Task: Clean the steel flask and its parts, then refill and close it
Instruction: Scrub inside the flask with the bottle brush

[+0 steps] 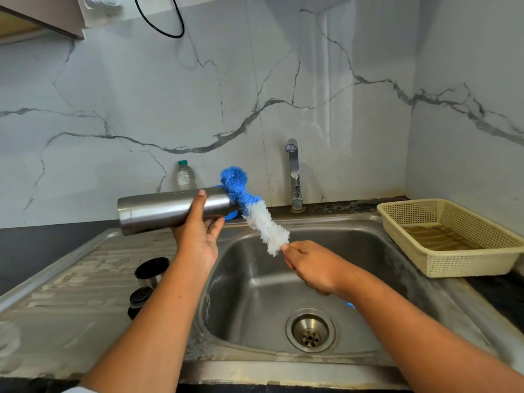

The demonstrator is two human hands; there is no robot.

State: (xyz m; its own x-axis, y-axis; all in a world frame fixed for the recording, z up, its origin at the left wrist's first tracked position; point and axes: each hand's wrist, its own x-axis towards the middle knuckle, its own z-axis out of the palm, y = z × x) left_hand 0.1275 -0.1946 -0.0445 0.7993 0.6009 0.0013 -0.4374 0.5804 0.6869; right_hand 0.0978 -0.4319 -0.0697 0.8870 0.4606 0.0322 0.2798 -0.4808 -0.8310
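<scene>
A steel sink unit fills the near view, set into a dark counter, with a ribbed draining board on the left and a deep basin on the right whose round drain strainer sits toward the front. On the draining board, just left of the left forearm, stand 2 small flask parts: a black stopper nearer the front and a steel cup with a dark inside just behind it. Above the basin's left edge the left hand grips the steel flask from below, fingers curled round its body; the flask lies nearly level in the air, base to the left, mouth to the right. The right hand is over the basin, closed tightly round the handle of a bottle brush. The brush slants up and left, its white bristles near the hand and its blue tip rising just past the flask's mouth; whether it touches the rim I cannot tell. On the counter to the right sits a cream plastic basket. Behind the basin stands a chrome tap, and left of it, beyond the flask, a clear plastic bottle with a green cap. A veined marble wall rises behind, with a black cable looping near the top.
</scene>
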